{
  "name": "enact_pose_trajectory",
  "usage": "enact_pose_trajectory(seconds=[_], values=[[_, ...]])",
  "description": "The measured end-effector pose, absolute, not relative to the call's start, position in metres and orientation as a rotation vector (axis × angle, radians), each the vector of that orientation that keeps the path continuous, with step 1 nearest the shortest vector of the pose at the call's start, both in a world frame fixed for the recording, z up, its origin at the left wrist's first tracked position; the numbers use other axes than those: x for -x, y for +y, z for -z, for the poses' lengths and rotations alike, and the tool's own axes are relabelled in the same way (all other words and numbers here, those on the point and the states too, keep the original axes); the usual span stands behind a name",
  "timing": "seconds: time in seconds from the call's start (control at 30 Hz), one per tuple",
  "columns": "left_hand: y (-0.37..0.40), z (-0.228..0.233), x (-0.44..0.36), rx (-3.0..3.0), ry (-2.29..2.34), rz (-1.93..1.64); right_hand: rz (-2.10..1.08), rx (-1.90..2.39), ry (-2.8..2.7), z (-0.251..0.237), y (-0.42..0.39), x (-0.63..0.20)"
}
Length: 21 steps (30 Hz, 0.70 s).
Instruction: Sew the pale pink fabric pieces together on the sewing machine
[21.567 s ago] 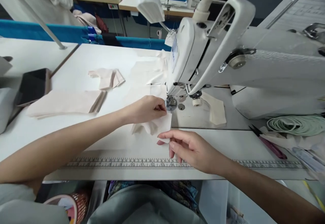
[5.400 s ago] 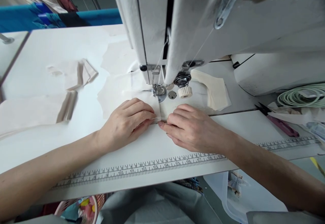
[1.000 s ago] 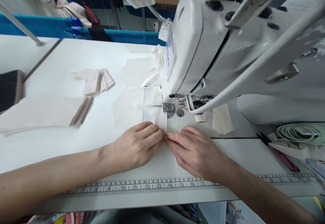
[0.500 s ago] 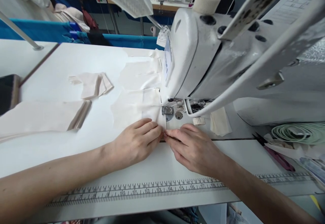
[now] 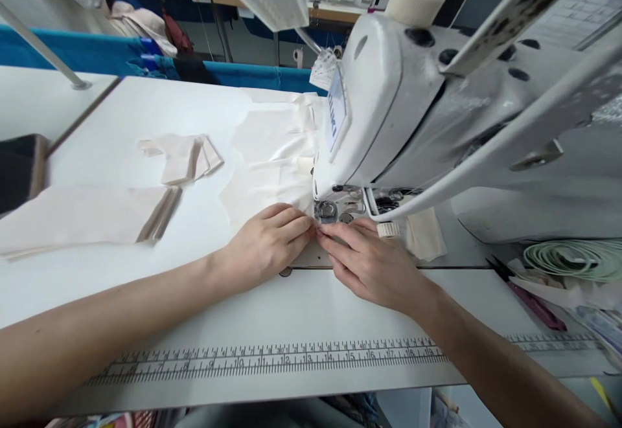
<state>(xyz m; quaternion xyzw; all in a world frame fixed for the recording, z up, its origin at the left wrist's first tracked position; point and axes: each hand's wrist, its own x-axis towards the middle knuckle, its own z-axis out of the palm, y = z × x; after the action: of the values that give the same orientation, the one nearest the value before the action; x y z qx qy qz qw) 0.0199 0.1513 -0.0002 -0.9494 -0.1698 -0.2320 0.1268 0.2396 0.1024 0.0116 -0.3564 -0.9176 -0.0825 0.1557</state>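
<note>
Thin white fabric lies on the table left of the sewing machine, its right edge running in by the presser foot. My left hand is closed, fingertips pinching the near end of this fabric just in front of the foot. Close beside it, my right hand is also closed, thumb and forefinger pinched at the same fabric edge. The two hands' fingertips almost meet. What lies under the fingers is mostly hidden.
Stacks of cut fabric pieces and smaller folded pieces lie to the left. A measuring tape strip runs along the front edge. Thread snips and a coil of pale green cord sit at the right.
Both hands have moved forward with the fabric edge, closer to the presser foot. The fabric has bunched slightly, and the whole view has shifted a little.
</note>
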Motion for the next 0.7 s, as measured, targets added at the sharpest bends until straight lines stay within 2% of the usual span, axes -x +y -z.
enact_pose_trajectory(seconds=[0.7], values=[[0.1581, 0.0046, -0.0221, 2.961, -0.731, 0.88, 0.373, 1.131, -2.59, -0.0074, 0.0949, -0.2361]])
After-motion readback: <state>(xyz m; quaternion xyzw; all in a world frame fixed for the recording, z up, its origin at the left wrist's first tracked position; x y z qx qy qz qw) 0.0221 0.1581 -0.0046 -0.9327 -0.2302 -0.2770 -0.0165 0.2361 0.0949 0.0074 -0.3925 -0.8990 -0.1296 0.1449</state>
